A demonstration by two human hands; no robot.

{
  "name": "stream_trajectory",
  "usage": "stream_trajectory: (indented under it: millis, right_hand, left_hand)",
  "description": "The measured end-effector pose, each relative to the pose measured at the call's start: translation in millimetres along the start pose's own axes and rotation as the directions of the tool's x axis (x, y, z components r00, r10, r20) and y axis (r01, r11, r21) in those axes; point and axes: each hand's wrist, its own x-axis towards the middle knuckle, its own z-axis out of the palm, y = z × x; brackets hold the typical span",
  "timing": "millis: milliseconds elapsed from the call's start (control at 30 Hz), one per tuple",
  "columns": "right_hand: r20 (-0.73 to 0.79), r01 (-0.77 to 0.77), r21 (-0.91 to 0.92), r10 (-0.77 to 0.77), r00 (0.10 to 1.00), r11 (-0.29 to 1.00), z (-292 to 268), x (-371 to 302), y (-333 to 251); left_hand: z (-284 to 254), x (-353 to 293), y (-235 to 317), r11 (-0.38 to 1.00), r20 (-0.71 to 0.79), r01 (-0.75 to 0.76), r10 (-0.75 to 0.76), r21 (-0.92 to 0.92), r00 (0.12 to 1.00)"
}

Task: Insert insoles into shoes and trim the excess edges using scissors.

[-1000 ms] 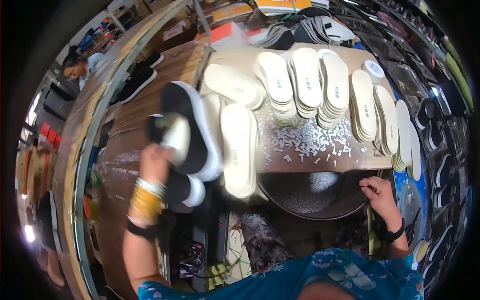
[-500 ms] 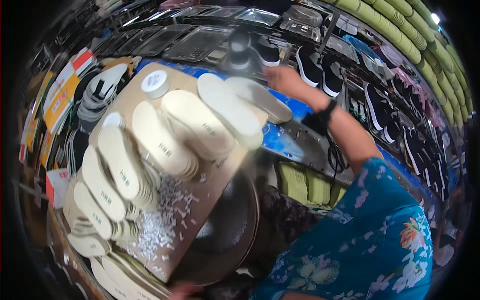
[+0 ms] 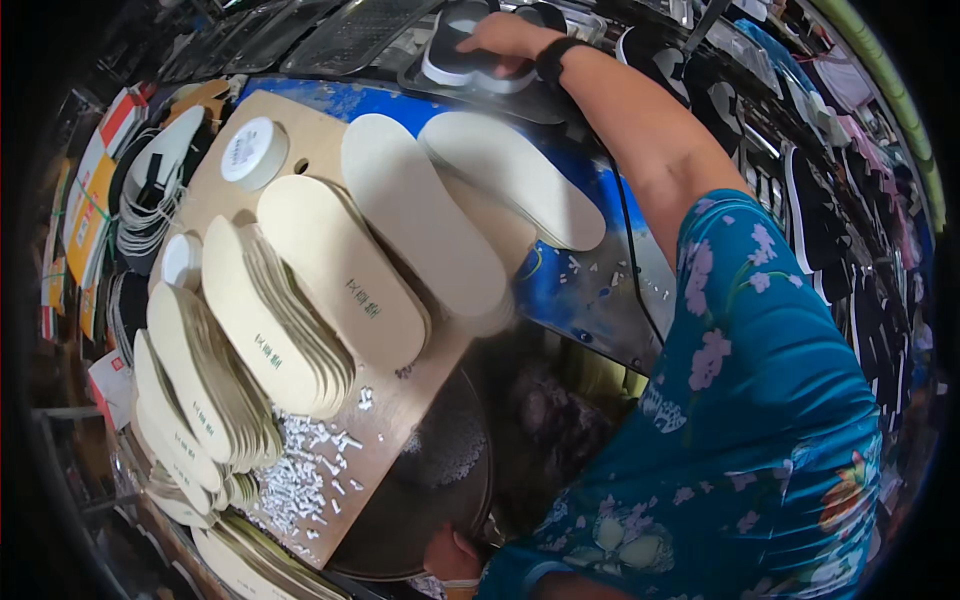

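Observation:
At the top of the view my right hand (image 3: pixel 508 42) is closed on a pair of black shoes (image 3: pixel 450 66) with white soles, the thumb lying over one of them and the other fingers partly hidden. Low in the view, by the rim of a dark round basin (image 3: pixel 395 572), my left hand (image 3: pixel 453 556) is curled; what it holds, if anything, is hidden. Between the hands, cream insoles (image 3: pixel 335 280) stand in several stacks on a brown board (image 3: pixel 385 455). Two plainer pale insole stacks, one upright (image 3: pixel 425 215) and one slanted (image 3: pixel 515 180), lie nearest my right forearm.
Small white scraps (image 3: pixel 300 475) are strewn over the board's near part. A round white tub (image 3: pixel 253 152) stands at its far left corner. A thin black cable (image 3: pixel 628 235) crosses the blue bench (image 3: pixel 565 290). More black shoes (image 3: pixel 815 210) line the rack at right.
My right hand has moved up and left onto the shoes. My left hand has come further into view beside the basin. The view has shifted, bringing the insoles closer.

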Motion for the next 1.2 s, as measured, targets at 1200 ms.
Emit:
stream_trajectory:
  millis: [1200]
  right_hand:
    - [-0.226, -0.727, -0.076, 0.698, 0.680, 0.683, 98.4, -521.5, -58.4]
  left_hand:
    - [-69.0, -25.4, -27.0, 0.939, -0.259, 0.341, -0.318, 0.048, 0.912]
